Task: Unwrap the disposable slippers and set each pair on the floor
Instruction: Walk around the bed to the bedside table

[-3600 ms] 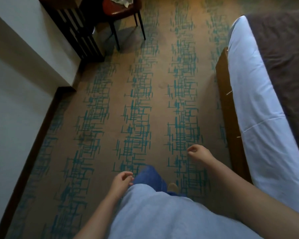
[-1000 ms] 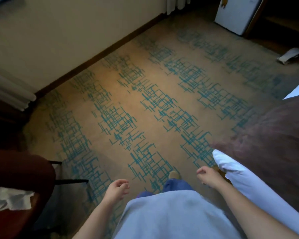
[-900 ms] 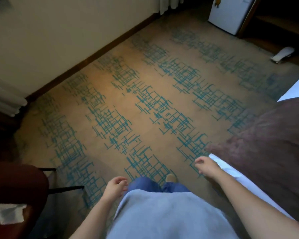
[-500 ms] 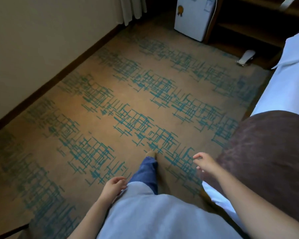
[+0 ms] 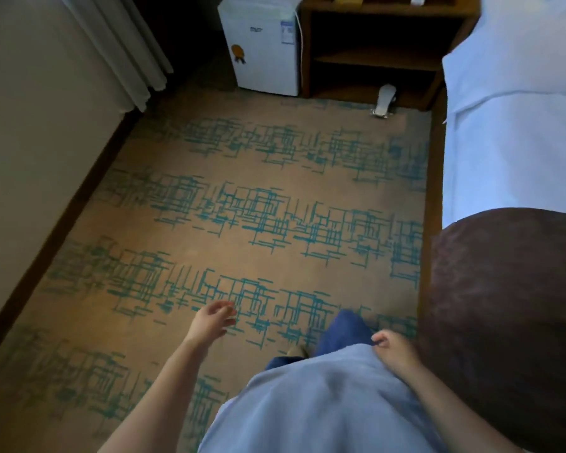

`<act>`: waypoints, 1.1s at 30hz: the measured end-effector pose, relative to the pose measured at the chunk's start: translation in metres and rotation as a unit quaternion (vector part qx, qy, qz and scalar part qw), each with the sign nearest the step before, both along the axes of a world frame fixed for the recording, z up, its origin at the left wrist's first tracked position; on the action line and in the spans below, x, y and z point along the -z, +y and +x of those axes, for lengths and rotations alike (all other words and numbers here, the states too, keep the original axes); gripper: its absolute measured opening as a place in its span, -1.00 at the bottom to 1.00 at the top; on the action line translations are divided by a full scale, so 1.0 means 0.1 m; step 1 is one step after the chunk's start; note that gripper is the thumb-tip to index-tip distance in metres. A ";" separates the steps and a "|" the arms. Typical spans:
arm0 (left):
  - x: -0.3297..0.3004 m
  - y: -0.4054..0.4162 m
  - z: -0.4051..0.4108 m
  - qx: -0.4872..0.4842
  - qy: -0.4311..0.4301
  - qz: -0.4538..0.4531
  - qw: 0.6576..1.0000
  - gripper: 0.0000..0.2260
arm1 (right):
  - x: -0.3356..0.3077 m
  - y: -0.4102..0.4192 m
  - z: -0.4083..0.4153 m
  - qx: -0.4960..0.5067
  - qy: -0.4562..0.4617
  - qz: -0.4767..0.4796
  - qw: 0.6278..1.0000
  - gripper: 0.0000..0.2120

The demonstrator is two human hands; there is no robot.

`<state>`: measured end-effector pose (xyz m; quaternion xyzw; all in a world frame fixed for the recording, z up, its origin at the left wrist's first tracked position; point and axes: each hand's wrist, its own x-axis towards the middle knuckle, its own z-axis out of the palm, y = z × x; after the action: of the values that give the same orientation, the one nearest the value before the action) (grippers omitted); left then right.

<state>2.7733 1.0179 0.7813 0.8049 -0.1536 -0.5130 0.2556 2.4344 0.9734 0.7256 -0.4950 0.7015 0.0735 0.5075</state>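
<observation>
Progress: we are seeing one wrapped slipper pack [image 5: 385,101] lying at one o'clock by the nightstand [image 5: 373,50]; unwrapping is not begun.
Hands: left hand [image 5: 211,322] and right hand [image 5: 393,349] are hanging loosely curled, holding nothing.

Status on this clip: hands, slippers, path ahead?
Left hand and right hand empty, fingers loosely curled. White wrapped slipper pack, apparently, leaning at the nightstand base, untouched. Carpet between looks unobstructed.
</observation>
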 end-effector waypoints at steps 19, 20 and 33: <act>0.24 -3.07 -0.01 0.048 -0.002 0.045 0.998 -0.85 | -0.17 -3.88 0.22 -0.050 0.028 0.025 0.998 -0.71; 0.25 -3.24 0.01 0.044 -0.001 0.039 0.998 -0.85 | -0.20 -4.08 0.26 -0.051 0.025 0.025 0.998 -0.71; 0.31 -6.13 0.61 0.140 -0.001 0.034 0.990 -0.89 | -0.10 -5.83 0.65 0.090 0.017 0.074 0.993 -0.71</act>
<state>2.8344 0.4047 0.7508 0.7845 -0.2473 -0.5476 0.1532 2.4993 0.3901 0.7361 -0.3895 0.7444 0.0881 0.5351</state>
